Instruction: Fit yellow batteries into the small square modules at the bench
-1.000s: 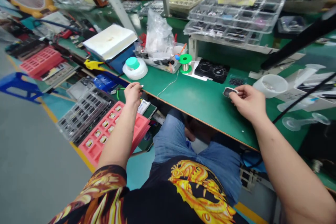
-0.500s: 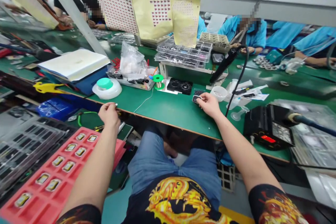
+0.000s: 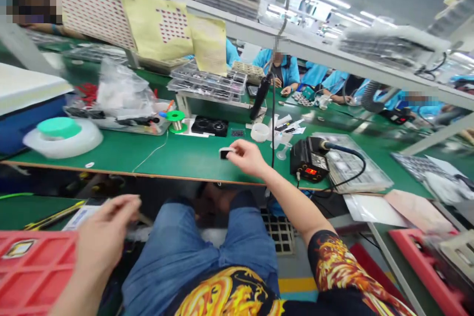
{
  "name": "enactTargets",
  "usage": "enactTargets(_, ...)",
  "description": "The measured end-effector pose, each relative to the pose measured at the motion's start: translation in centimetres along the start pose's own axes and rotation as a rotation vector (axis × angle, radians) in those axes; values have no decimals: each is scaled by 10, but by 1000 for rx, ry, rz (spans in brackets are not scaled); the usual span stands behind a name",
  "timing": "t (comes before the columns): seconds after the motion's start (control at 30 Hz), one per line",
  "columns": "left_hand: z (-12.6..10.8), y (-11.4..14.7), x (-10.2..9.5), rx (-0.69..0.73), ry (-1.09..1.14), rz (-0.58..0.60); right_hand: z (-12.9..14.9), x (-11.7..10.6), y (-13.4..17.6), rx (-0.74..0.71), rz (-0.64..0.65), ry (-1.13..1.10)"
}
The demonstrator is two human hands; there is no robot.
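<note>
My right hand (image 3: 247,158) is closed on a small watch-like module (image 3: 224,153), with a dark rectangular face and a pale rim. It is held just above the green bench (image 3: 192,155), pinched between thumb and fingers. In front of the bench edge, at the lower left, hangs my left hand (image 3: 107,229). Its fingers are loosely bent, somewhat blurred, and nothing shows between them. A small white piece (image 3: 90,164) lies at the bench edge beyond it. Near the left forearm is a red compartment tray (image 3: 48,259) with a similar module (image 3: 19,249) in one pocket.
A solder spool (image 3: 176,122), black fan-like parts (image 3: 210,126) and a white round cup (image 3: 260,132) line the back. A black station with a red display (image 3: 309,160) stands right. A white dispenser with green top (image 3: 62,138) sits left. Co-workers in blue (image 3: 277,66) sit opposite.
The view has swung to the right. My left hand has drawn back from the bench edge towards the red tray, and the small white piece now lies on the bench. My right hand still holds the module.
</note>
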State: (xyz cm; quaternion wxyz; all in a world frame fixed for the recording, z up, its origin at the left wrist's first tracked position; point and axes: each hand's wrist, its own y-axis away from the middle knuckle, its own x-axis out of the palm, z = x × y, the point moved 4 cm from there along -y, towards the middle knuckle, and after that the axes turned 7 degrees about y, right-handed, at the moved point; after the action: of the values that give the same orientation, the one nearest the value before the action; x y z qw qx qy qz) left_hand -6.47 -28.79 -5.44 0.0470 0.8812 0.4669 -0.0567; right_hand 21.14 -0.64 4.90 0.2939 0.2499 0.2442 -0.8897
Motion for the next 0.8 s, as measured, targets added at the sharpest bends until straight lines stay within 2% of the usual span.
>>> enactTargets(0.1,12,49,33,-107,61,431,33,43,61,-199,368,23)
enactTargets(0.17,13,69,51,-185,-3,703,37,74,98,-223,551,-4)
enactTargets(0.27,6,81,69,-184,-160,1003,26,110,130,-179,650,-24)
enactTargets(0.33,2,82,77,-151,-265,1123,17,126,139,-168,675,-9)
enactTargets(0.43,1,80,87,-136,-351,1198,9,134,143,-166,700,36)
enactTargets(0.57,7,80,97,-168,-358,1211,3,128,148,-162,709,63)
enactTargets(0.63,10,83,102,-212,-287,1177,-3,124,150,-61,640,-7)
enactTargets(0.73,13,87,106,-279,-125,1084,-16,122,156,167,460,-233)
enactTargets(0.8,16,90,109,-317,-53,1040,-24,124,160,258,364,-339)
